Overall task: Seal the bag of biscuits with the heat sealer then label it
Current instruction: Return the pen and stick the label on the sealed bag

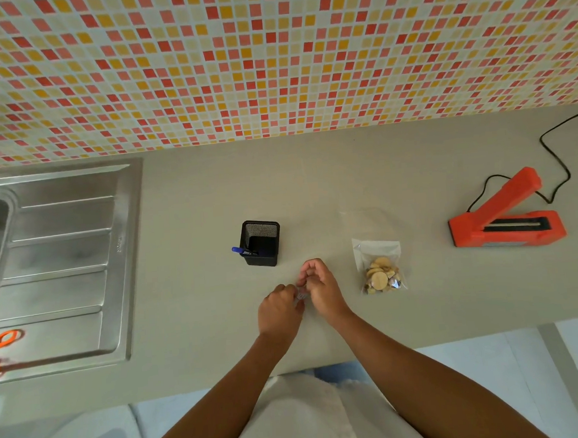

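1. Forearms reached in from the bottom edge over the grey counter (195,197); the left hand (279,312) and right hand (322,293) met close together near its front edge.
2. Left-hand fingers were curled tight, pinching a small pale item (301,295); the right hand's fingertips pinched the same item from the other side, with its remaining fingers bent in a loose arch above; what the item was could not be told.
3. Just right of the right hand lay the bag of biscuits (380,267), flat on the counter, apart from the fingers and untouched; the biscuits were heaped in its near end.
4. Well right of the bag sat the orange heat sealer (507,220), its arm raised; a black cord (555,163) trailed off toward the wall.
5. Just beyond the hands and to their left stood a black mesh pen holder (260,243); a blue pen (239,251) leaned out of its left side.
6. Far left lay a steel sink drainboard (64,266); orange-handled scissors (0,341) rested at its near-left corner; a mosaic tile wall (270,50) rose behind.
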`<move>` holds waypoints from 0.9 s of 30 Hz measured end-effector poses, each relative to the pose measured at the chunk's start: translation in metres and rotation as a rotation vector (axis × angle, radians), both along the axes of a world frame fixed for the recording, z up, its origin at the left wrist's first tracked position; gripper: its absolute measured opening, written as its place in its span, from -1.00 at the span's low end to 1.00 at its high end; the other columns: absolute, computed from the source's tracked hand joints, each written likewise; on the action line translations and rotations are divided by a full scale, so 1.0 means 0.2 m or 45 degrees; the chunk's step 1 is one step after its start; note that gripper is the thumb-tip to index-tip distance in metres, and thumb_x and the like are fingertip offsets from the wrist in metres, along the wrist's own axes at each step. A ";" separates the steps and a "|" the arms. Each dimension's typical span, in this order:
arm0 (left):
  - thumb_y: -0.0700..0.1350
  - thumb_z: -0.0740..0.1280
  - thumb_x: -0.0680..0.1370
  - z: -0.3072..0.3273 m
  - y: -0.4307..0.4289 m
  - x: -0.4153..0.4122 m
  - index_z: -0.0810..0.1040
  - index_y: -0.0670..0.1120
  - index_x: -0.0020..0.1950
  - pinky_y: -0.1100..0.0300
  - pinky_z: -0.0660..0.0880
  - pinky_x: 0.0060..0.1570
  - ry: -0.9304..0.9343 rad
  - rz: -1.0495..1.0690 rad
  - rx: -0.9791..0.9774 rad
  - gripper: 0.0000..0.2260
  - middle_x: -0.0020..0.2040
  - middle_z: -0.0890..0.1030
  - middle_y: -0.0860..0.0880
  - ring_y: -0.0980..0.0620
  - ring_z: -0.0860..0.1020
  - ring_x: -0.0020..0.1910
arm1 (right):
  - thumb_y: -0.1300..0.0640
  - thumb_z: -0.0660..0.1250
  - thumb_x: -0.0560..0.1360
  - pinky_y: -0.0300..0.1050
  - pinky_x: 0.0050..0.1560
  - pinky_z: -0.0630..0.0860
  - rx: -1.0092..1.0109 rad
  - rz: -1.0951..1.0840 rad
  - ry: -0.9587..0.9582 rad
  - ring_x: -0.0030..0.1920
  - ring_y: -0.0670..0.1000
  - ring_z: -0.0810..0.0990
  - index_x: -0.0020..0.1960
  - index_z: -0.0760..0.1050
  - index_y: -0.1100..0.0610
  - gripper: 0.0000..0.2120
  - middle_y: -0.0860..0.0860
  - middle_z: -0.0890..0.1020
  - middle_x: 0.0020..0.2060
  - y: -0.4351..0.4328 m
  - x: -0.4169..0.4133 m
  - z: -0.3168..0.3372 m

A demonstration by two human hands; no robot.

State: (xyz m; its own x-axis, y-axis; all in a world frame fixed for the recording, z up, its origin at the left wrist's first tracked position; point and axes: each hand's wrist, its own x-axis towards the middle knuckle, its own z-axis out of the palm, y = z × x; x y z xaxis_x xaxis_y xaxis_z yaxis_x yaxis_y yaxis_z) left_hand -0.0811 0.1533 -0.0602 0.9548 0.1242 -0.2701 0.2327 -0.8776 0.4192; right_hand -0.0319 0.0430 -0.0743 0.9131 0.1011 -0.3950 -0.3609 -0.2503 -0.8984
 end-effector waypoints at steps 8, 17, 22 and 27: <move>-0.06 0.35 0.53 -0.01 -0.01 0.02 0.61 -0.09 0.01 0.19 0.49 -0.20 0.006 0.006 -0.020 -0.86 -0.06 0.62 -0.05 -0.05 0.61 -0.16 | 0.46 0.28 0.39 -0.54 0.08 0.32 -0.482 0.265 -0.338 0.11 -0.08 0.46 0.12 0.56 0.13 -0.61 -0.04 0.55 0.03 -0.11 -0.05 -0.01; -0.07 0.32 0.55 -0.03 -0.02 0.02 0.60 -0.09 0.02 0.26 0.41 -0.20 -0.014 -0.035 -0.039 -0.87 -0.03 0.62 -0.05 -0.04 0.62 -0.11 | 0.26 0.38 0.47 -0.15 0.04 0.46 -0.602 0.576 -0.334 0.02 0.01 0.49 0.05 0.63 0.08 -0.81 0.02 0.66 -0.03 -0.19 -0.07 -0.05; -0.12 0.41 0.49 -0.03 0.02 0.03 0.66 -0.11 -0.03 0.29 0.43 -0.18 -0.026 -0.059 -0.279 -0.89 -0.09 0.66 -0.07 -0.04 0.61 -0.15 | 0.18 0.38 0.53 -0.26 -0.08 0.39 -0.564 0.540 -0.269 -0.11 -0.09 0.48 0.02 0.65 0.13 -0.89 0.04 0.67 -0.09 -0.21 -0.07 -0.03; -0.16 0.41 0.53 0.19 0.08 0.11 0.67 -0.08 -0.08 0.38 0.44 -0.34 0.148 0.243 -0.944 -0.95 -0.25 0.64 0.05 0.23 0.55 -0.35 | 0.07 0.34 0.58 -0.16 -0.22 0.44 -0.305 0.439 -0.194 -0.31 -0.12 0.50 -0.10 0.60 0.05 -0.88 -0.02 0.62 -0.28 -0.20 -0.03 0.16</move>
